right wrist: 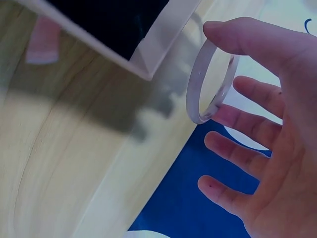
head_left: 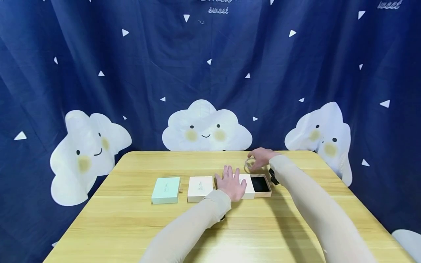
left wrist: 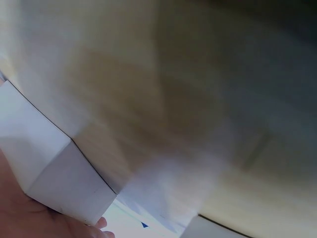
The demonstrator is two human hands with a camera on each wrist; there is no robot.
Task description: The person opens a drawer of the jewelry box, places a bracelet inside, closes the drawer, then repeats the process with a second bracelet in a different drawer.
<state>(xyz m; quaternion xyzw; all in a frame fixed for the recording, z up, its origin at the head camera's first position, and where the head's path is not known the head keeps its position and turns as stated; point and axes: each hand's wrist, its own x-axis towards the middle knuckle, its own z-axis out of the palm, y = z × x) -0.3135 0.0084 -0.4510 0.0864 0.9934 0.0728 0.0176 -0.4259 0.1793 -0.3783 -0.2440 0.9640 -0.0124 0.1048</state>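
Observation:
My left hand lies with fingers spread on a white box, covering its left part; in the left wrist view that hand lies against the white box. From the box's right end sticks out a pale pink drawer with a black lining. Beyond the drawer, my right hand pinches a pale, glossy bangle between thumb and fingers. In the right wrist view, the bangle stands upright near the drawer's corner.
Left of my left hand sit a second white box and a mint-green box, both with drawers pushed in. A pink ribbon tab hangs from the drawer. Behind the wooden table hangs a blue curtain with clouds.

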